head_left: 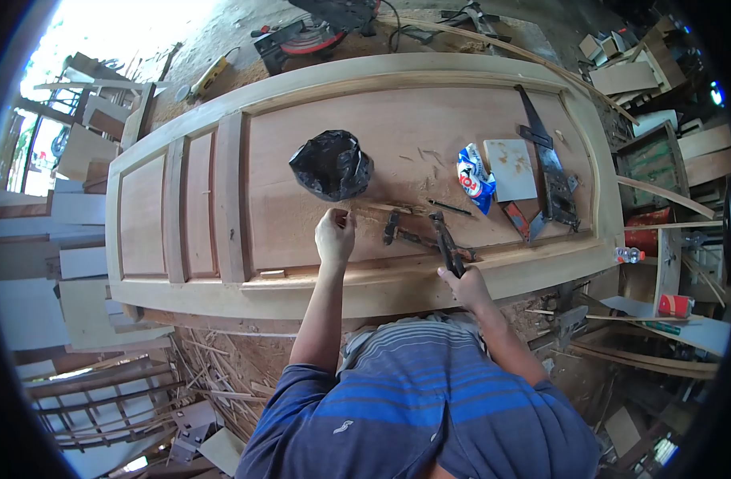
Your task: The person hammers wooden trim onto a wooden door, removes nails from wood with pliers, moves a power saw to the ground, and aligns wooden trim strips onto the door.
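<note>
My left hand [335, 237] is closed just below a black plastic bag [332, 165] that stands open on the wooden panel [285, 120]; what its fingers hold, if anything, is too small to make out. My right hand [466, 286] grips the dark handles of a pair of pincers [447, 243] near the panel's front edge. Beside the pincers lies a hammer [413, 238]. A dark pencil-like tool [451, 207], a blue and white packet [475, 179] and a white board [510, 170] rest farther right.
A handsaw [549, 172] lies at the panel's right end. Behind the panel are a red and black power saw [305, 40] and a yellow tool [212, 77]. A plastic bottle [629, 255] is by the right edge. Wood scraps [213, 359] litter the floor.
</note>
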A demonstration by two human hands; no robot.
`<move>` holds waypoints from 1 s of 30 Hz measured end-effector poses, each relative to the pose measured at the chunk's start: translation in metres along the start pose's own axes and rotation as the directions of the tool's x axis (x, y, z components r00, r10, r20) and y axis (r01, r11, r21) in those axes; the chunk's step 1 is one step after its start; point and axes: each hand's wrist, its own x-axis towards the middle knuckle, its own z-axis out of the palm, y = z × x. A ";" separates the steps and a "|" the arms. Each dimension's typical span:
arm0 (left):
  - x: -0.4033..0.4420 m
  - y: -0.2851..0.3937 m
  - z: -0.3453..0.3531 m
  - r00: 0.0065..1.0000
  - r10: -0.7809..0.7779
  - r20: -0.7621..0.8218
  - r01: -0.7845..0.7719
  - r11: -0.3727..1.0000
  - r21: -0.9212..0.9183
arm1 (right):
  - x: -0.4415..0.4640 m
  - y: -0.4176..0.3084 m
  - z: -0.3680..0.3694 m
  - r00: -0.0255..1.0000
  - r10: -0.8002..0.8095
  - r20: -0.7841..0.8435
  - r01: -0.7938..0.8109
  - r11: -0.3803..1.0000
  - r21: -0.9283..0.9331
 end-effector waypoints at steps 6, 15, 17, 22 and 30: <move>0.033 0.057 0.068 0.852 0.520 0.070 -0.520 0.854 -0.009 | 0.002 -0.007 -0.005 0.999 0.046 -0.004 -0.043 0.949 0.312; 0.122 0.084 0.131 0.762 0.593 0.259 -0.647 0.688 0.328 | 0.003 -0.014 -0.020 0.999 0.023 -0.023 -0.015 0.957 0.289; 0.121 0.082 0.131 0.746 0.615 0.256 -0.666 0.669 0.331 | -0.001 -0.020 -0.020 0.998 -0.011 -0.055 0.024 0.971 0.236; 0.067 0.111 0.077 0.855 0.418 0.307 -0.358 0.904 -0.235 | 0.009 -0.018 -0.019 0.997 -0.070 0.022 0.066 0.984 0.165; -0.009 0.106 -0.012 0.876 0.234 0.422 0.274 0.479 -0.834 | -0.001 -0.057 -0.015 0.932 -0.218 0.291 0.207 0.976 0.067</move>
